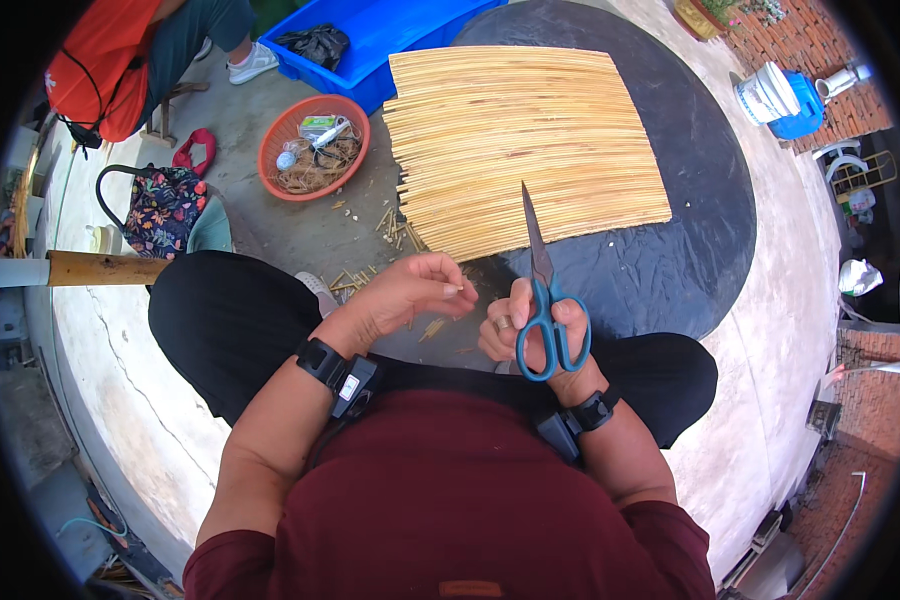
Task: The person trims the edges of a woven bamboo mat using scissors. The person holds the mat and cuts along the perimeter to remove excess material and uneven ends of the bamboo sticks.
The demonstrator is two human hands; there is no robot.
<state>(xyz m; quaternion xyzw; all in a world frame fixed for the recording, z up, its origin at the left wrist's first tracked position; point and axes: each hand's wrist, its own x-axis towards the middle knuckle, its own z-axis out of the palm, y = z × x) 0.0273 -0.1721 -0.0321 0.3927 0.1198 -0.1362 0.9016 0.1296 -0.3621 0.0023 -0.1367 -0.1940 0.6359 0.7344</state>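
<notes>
Pinched, apparently, a tiny pale bit (460,289) in the left hand (415,290), gripped the teal-handled scissors (540,262) in the right hand (508,325) with blades toward the stalk mat (525,140), and faced this mat just ahead, nearer to the left hand, laid with stalks crosswise.

Round black surface (705,250), upper right, partly covered by stalk mat (530,135); orange basket (267,165) and blue tub (370,88) are set on floor (232,130), upper left.
</notes>
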